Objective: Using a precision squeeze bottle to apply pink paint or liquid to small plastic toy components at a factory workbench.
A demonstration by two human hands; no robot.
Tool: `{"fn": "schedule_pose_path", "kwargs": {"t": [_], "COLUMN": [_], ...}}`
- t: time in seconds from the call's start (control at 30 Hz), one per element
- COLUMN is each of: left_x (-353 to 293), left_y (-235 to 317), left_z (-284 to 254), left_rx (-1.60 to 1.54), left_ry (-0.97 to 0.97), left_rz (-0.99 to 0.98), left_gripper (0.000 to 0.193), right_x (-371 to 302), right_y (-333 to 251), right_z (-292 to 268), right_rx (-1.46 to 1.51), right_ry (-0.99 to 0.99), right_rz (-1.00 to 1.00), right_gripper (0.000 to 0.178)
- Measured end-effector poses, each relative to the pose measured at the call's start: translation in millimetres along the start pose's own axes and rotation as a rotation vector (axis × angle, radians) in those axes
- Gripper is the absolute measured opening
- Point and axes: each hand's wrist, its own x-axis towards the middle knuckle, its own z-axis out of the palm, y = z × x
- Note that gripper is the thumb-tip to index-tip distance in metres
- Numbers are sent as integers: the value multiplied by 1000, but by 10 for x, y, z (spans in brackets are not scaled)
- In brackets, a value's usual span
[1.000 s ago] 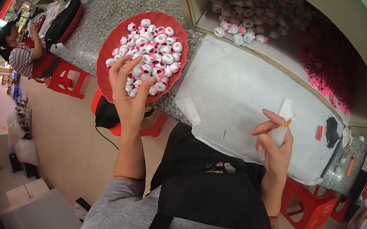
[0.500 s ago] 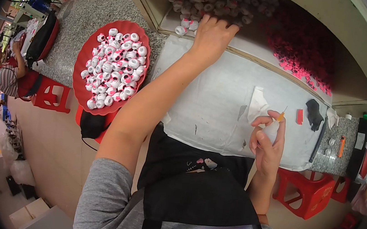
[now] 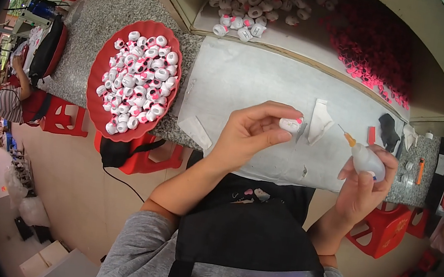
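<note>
My left hand (image 3: 253, 134) pinches a small white figurine head (image 3: 291, 124) with a bit of pink on it, above the paper-covered worktop (image 3: 229, 78). To its right, my right hand (image 3: 365, 181) is wrapped round a translucent squeeze bottle (image 3: 366, 159). The bottle's orange collar and thin needle tip point up and left toward the figurine head, apart from it. Similar white heads (image 3: 247, 22) are heaped in the shelf compartment beyond, with small pink pieces (image 3: 373, 79) piled to their right. A red scalloped tray (image 3: 99, 71) on the left holds many white-and-pink heads.
Paper scraps (image 3: 321, 122), a red piece (image 3: 371, 136) and a dark crumpled cloth (image 3: 388, 130) lie on the worktop's right side. An orange cutter (image 3: 420, 171) rests farther right. Red stools (image 3: 382, 230) stand below the bench. Another person (image 3: 8, 93) works at far left.
My left hand has come back from the shelf compartment to above the worktop with a white figurine head. My right hand has moved right, and the bottle's needle now points up and left.
</note>
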Motion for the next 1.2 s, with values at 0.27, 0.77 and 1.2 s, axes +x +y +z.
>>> {"fn": "schedule_pose_path", "kwargs": {"t": [0.27,0.77,1.2], "left_x": [-112,-165,-172], "left_y": [-42,-46,-65], "left_z": [54,41,29], "left_rx": [-154,-128,-125], "left_ry": [69,51,51], "left_rz": [17,17,9], "left_gripper": [29,36,36], "right_x": [-101,-248,-277], "right_y": [77,95,118], "right_z": [174,220,239], "right_rx": [-160,-394,-353], "right_ry": [21,-209,-142], "right_rz": [-274,-498,-502], "right_gripper": [36,39,37]}}
